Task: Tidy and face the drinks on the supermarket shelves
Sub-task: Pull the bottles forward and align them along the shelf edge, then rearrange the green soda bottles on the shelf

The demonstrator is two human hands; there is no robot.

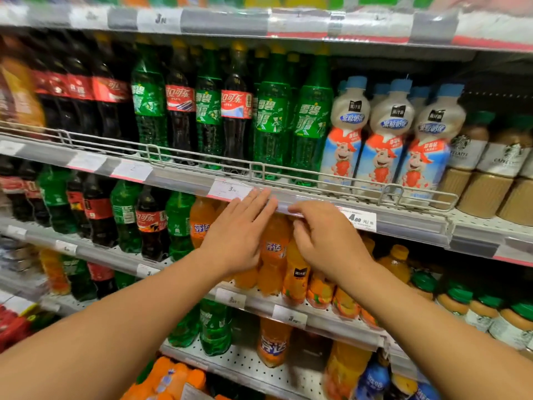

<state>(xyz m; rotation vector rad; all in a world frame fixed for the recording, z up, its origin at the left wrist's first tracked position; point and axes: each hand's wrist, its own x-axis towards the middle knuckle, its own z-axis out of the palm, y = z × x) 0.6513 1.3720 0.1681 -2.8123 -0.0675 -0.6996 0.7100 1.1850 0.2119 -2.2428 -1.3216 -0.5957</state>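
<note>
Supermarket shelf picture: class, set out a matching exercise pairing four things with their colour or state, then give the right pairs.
Things:
1. left hand
2. right hand
3. strawberry milk bottles
4. Fanta bottle

States:
A. orange, behind the hands
B. fingers straight, reaching the shelf edge strip
C. white with blue caps, on the shelf above
D. fingers curled at the strip

Pairs: 1-B, 2-D, 3-C, 4-A

Price tags read 4.00 and 3 — cola bottle reads 可口可乐.
</note>
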